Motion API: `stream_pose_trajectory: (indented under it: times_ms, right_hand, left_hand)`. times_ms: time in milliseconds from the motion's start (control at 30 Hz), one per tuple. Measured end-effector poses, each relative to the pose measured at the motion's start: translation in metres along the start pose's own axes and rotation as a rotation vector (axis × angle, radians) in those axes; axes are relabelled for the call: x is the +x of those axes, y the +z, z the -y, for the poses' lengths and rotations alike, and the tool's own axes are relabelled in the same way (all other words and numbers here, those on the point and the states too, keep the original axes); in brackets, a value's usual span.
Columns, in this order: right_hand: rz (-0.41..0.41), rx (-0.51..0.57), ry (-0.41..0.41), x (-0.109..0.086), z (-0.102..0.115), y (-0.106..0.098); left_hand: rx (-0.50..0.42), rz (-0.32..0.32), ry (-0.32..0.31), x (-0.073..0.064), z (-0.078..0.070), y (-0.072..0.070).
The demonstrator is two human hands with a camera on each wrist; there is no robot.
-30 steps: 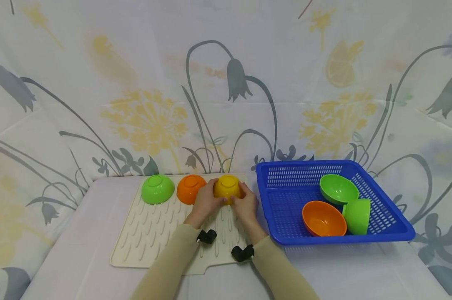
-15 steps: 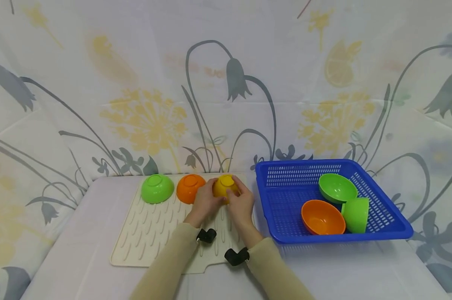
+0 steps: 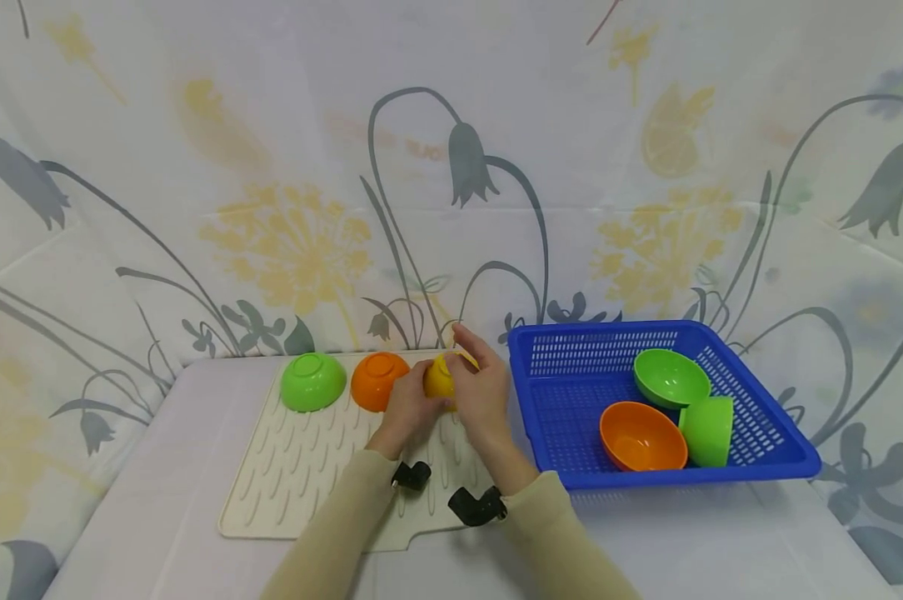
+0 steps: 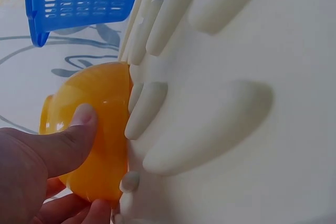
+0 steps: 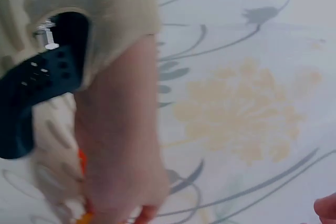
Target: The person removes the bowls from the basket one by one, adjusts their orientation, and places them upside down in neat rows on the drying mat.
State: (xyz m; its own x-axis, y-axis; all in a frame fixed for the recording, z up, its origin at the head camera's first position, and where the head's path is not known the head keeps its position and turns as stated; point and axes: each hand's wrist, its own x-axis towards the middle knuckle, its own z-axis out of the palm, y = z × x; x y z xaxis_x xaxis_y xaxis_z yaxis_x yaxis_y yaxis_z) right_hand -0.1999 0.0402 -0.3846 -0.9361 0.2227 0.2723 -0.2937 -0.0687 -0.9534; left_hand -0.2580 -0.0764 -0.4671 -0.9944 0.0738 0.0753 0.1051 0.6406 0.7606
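The yellow bowl stands upside down on the cream ridged drying mat. My left hand grips its left side; in the left wrist view the thumb presses the bowl's wall and the other fingers curl underneath, by the rim. On the bowl's right, my right hand has its index finger pointing up and its thumb overlapping the bowl. The right wrist view is blurred and mostly shows the left hand and its sleeve. An orange bowl and a green bowl lie upturned in line to the left.
To the right of the mat sits a blue perforated basket. Inside are an orange bowl, a green bowl and a green cup-like piece on its side. A patterned cloth hangs behind the table.
My right hand has shifted from the yellow bowl's right side, its fingers straightening and rising. The left hand has stayed on the bowl, which keeps its place on the mat.
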Motion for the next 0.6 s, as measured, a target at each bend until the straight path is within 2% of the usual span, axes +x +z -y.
stream_pose_trajectory:
  times_ms: [133, 333, 467, 600]
  right_hand:
    - [0.030, -0.017, -0.057, 0.005, 0.020, -0.007]
    - [0.077, -0.032, -0.089, 0.016, 0.041, -0.026]
    - [0.083, -0.042, -0.079, 0.026, 0.048, -0.046]
    - [0.096, -0.066, -0.029, 0.038, 0.051, -0.070]
  left_hand:
    - [-0.017, 0.009, -0.008, 0.001, 0.002, 0.001]
    - [-0.003, 0.002, 0.012, 0.000, 0.004, 0.000]
    - [-0.018, 0.016, 0.002, -0.001, 0.003, 0.001]
    - [-0.019, 0.030, -0.015, -0.001, 0.002, 0.001]
